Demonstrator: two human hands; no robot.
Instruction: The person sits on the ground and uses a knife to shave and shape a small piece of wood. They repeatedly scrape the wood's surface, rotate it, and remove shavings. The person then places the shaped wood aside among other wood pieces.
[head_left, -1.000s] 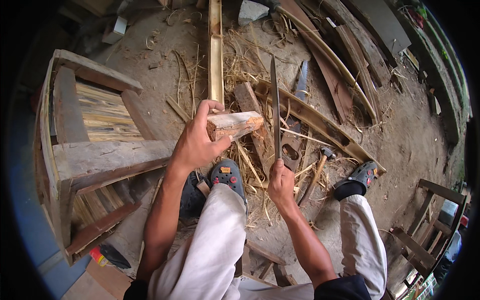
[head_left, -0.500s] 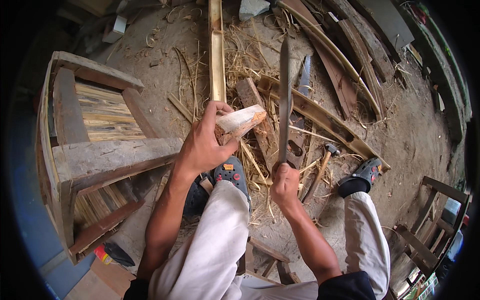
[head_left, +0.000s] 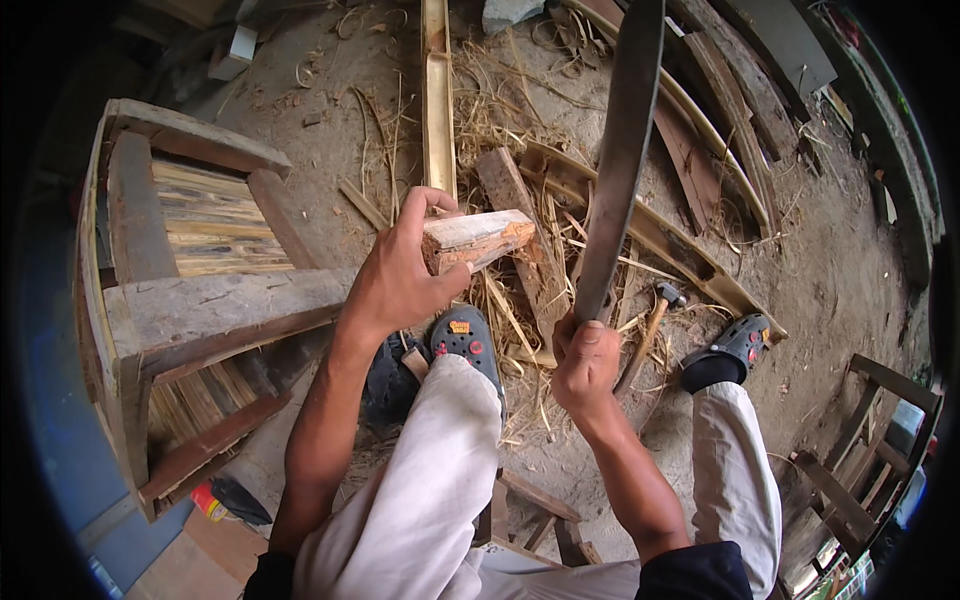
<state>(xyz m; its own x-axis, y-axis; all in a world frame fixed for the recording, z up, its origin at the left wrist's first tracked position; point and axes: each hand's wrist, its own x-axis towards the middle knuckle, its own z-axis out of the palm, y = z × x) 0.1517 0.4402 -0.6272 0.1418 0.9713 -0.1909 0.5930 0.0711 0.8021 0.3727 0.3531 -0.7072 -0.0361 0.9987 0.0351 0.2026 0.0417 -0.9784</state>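
I am at the chopping step. My left hand (head_left: pixel 400 285) is wrapped around a short block of wood (head_left: pixel 478 238), holding it out in front of my knees, its pale split end turned to the right. My right hand (head_left: pixel 587 365) is closed tight on the handle of a long dark blade (head_left: pixel 620 160), which stands raised, its tip running up out of view at the top edge.

As I judge it, the blade is lifted for a stroke at the block. That stroke calls for a line that meets the free end of the wood, because my left fingers (head_left: pixel 425 205) curl over the near end and leave little spare wood between them and the cutting path. My thumb lies underneath the block, so I want the edge to come down away from it.

Room is fair on the right: the blade has open air above the straw and split bamboo (head_left: pixel 437 110) on the dirt floor. On the left a rough wooden frame (head_left: pixel 215 305) stands close beside my forearm and limits any swing that way. Below, my left shoe (head_left: pixel 465 340) sits under the block, and a hammer (head_left: pixel 655 325) lies on the litter just beside my right hand.
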